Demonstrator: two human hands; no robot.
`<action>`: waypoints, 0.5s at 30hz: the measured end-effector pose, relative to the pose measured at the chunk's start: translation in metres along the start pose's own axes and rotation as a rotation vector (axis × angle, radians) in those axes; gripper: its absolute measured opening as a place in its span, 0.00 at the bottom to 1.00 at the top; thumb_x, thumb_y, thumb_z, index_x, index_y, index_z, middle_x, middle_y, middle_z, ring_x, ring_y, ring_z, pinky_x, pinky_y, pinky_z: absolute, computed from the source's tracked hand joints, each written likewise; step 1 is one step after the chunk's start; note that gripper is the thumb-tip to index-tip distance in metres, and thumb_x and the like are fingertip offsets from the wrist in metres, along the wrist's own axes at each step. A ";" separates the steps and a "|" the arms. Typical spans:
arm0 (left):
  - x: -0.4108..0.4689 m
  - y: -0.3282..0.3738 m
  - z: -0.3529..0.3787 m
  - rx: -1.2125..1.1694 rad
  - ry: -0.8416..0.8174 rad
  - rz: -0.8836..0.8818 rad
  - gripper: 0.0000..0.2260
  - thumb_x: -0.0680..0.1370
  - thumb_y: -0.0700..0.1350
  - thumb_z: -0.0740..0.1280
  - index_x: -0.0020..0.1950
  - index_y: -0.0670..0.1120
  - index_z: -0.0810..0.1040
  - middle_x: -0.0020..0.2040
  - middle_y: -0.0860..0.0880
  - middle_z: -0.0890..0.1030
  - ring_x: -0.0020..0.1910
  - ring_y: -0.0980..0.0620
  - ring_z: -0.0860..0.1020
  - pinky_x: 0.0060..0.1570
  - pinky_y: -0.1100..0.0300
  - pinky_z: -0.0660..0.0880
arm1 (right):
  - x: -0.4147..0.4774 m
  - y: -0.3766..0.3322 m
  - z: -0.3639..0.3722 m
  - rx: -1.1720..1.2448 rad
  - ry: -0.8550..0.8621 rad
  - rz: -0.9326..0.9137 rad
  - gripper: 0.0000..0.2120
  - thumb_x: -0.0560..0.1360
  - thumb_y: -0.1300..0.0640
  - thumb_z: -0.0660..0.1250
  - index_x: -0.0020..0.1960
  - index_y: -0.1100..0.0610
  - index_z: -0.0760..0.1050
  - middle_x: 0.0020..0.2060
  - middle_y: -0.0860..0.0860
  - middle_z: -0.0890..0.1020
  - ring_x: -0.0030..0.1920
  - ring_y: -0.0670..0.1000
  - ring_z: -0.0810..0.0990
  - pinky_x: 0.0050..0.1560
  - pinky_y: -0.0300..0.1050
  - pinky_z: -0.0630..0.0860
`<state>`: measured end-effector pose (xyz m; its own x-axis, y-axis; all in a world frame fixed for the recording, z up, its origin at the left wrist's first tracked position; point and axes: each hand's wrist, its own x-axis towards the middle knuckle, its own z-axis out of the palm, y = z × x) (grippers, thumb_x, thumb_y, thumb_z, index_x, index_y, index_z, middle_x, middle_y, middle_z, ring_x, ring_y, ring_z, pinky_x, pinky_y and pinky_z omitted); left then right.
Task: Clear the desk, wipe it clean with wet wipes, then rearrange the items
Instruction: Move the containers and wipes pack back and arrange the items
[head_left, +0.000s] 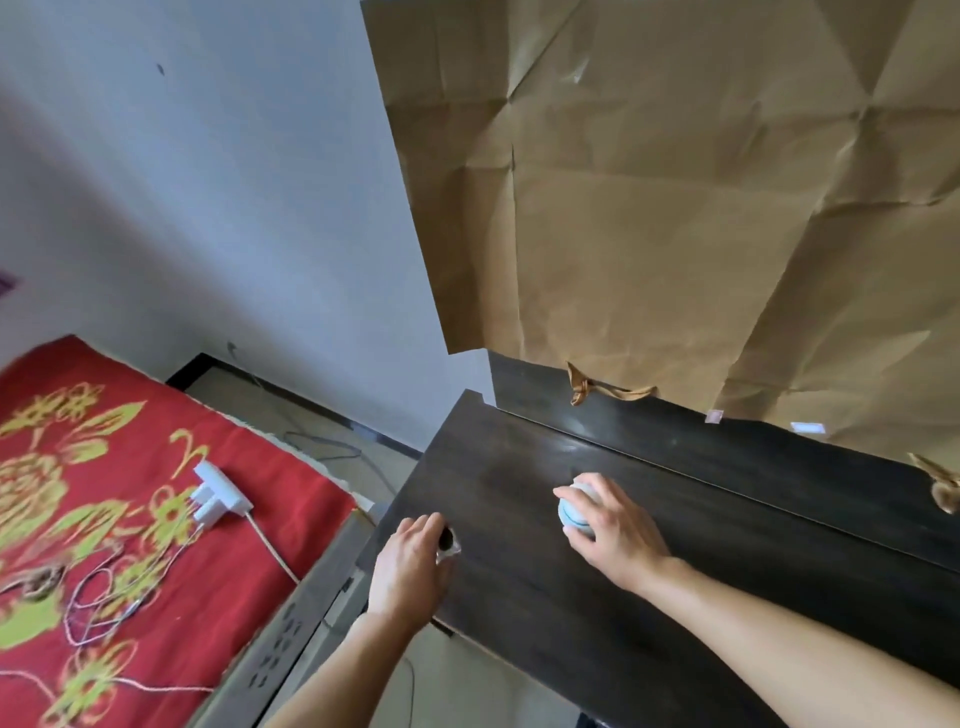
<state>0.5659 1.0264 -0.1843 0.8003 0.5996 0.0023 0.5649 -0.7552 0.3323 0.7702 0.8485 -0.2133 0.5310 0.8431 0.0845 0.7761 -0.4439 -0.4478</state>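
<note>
A dark wooden desk (597, 587) runs from the centre to the lower right. My right hand (615, 525) grips a small white ball-shaped object with a blue stripe (573, 512), which sits on the desk top. My left hand (408, 564) is at the desk's left edge, its fingers curled around a small dark item in clear wrapping (448, 540); most of that item is hidden by the fingers.
Creased brown paper (675, 208) covers the wall behind the desk. To the left lies a bed with a red flowered cover (104, 519), carrying a white power strip (221, 491) and tangled cables (114, 597). A grey frame (291, 623) stands between bed and desk.
</note>
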 end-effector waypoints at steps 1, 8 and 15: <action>0.009 -0.005 -0.001 -0.006 -0.010 -0.013 0.07 0.70 0.46 0.69 0.43 0.49 0.72 0.41 0.55 0.76 0.45 0.51 0.73 0.39 0.57 0.72 | 0.011 -0.003 0.002 -0.003 -0.005 0.007 0.21 0.69 0.53 0.70 0.61 0.47 0.73 0.57 0.50 0.73 0.55 0.53 0.75 0.41 0.48 0.78; 0.083 -0.038 0.009 -0.035 -0.140 0.058 0.06 0.73 0.45 0.66 0.48 0.49 0.72 0.47 0.54 0.76 0.50 0.51 0.72 0.45 0.56 0.72 | 0.073 -0.019 0.024 -0.042 -0.037 0.088 0.21 0.70 0.56 0.71 0.63 0.50 0.73 0.60 0.53 0.72 0.57 0.54 0.75 0.49 0.45 0.76; 0.177 -0.053 0.035 -0.054 -0.315 0.262 0.08 0.74 0.40 0.63 0.52 0.46 0.73 0.52 0.51 0.76 0.53 0.49 0.70 0.47 0.59 0.68 | 0.125 -0.027 0.056 -0.026 -0.063 0.392 0.25 0.71 0.57 0.69 0.66 0.49 0.68 0.64 0.50 0.66 0.62 0.52 0.69 0.53 0.46 0.75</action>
<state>0.6847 1.1626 -0.2348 0.9428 0.2721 -0.1924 0.3290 -0.8517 0.4079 0.7968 0.9824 -0.2403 0.7676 0.6246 -0.1437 0.5272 -0.7428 -0.4126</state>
